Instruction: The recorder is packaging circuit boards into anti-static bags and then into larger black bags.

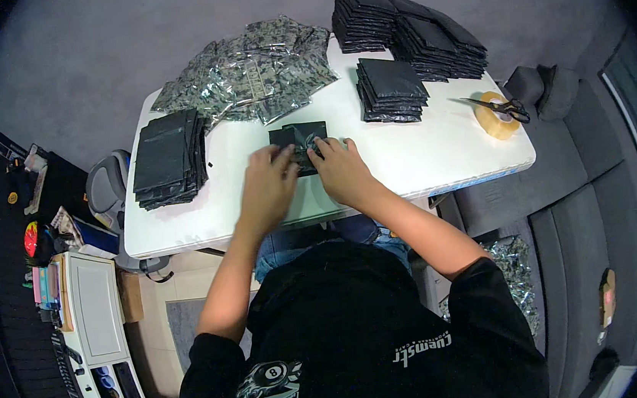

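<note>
In front of me on the white table (242, 199) lies a small, dark, shiny plastic packet (315, 129), partly covered by my fingers. My left hand (267, 181) is over its near left side, slightly blurred, with the fingers apart. My right hand (343, 172) grips the packet's right side, the fingertips pressed on its top. Whatever the packet holds is hidden.
A stack of flat black packets (167, 156) stands at the left. Clear bags of camouflage cloth (257, 74) lie behind. At right are a shorter black stack (392, 84), a larger pile (425, 31), a tape roll (497, 124) and black scissors (509, 109).
</note>
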A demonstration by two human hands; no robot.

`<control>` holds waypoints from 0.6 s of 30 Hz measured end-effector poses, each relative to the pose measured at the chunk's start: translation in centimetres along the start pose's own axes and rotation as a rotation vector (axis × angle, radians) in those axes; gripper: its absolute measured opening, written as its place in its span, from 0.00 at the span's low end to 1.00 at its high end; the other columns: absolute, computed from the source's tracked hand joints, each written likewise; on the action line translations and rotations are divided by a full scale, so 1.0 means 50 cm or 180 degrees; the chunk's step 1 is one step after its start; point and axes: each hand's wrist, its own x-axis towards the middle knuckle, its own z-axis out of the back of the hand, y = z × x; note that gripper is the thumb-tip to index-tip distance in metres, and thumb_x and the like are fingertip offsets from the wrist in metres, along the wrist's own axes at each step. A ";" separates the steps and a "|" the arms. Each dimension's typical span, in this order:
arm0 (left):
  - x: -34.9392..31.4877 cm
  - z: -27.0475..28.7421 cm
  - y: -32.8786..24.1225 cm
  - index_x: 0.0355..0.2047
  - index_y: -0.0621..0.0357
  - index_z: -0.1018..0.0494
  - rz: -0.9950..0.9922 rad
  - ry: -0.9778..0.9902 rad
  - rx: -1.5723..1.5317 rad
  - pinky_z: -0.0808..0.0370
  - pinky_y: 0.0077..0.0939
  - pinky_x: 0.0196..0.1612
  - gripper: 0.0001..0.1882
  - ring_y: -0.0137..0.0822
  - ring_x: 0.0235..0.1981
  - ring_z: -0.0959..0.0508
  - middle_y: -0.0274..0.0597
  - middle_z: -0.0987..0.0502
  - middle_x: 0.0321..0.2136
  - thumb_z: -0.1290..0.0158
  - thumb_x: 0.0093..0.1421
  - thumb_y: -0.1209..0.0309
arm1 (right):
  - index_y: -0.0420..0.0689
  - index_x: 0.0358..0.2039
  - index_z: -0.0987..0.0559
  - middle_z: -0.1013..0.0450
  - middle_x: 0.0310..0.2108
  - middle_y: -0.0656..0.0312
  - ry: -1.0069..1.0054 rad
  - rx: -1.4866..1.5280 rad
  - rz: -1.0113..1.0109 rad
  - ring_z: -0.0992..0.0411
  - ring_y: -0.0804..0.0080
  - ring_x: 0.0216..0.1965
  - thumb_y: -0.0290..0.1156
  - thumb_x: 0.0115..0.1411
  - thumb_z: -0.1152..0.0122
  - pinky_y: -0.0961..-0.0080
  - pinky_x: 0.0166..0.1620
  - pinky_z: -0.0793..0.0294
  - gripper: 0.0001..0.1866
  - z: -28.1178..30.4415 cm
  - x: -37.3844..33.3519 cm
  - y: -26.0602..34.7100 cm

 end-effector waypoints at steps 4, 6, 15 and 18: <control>-0.053 -0.066 0.027 0.70 0.54 0.29 -0.0695 -0.0069 0.0895 0.48 0.74 0.74 0.29 0.63 0.78 0.47 0.53 0.37 0.75 0.52 0.76 0.53 | 0.38 0.69 0.27 0.33 0.72 0.46 0.0131 0.0034 -0.0162 0.36 0.50 0.72 0.33 0.67 0.46 0.41 0.71 0.39 0.30 -0.003 0.002 0.022; -0.053 -0.053 0.037 0.68 0.55 0.26 -0.0566 -0.0261 0.1280 0.49 0.75 0.74 0.30 0.61 0.78 0.45 0.54 0.33 0.73 0.52 0.75 0.50 | 0.37 0.70 0.28 0.35 0.74 0.46 0.0201 0.0001 -0.0206 0.38 0.50 0.74 0.34 0.68 0.46 0.40 0.72 0.41 0.32 -0.007 -0.006 0.013; -0.036 -0.058 0.035 0.70 0.64 0.31 -0.0754 0.0142 0.0793 0.44 0.61 0.77 0.29 0.56 0.75 0.36 0.57 0.32 0.72 0.51 0.76 0.58 | 0.35 0.73 0.33 0.43 0.78 0.45 0.0363 0.0133 -0.0024 0.47 0.52 0.80 0.43 0.72 0.50 0.39 0.78 0.51 0.36 -0.023 0.004 0.029; -0.013 0.009 0.002 0.62 0.66 0.24 -0.0263 0.0648 0.0969 0.41 0.60 0.75 0.28 0.55 0.71 0.30 0.57 0.23 0.64 0.52 0.75 0.55 | 0.36 0.70 0.28 0.36 0.74 0.44 0.0541 0.0247 -0.0118 0.39 0.54 0.76 0.44 0.71 0.49 0.41 0.76 0.45 0.33 -0.008 0.003 -0.008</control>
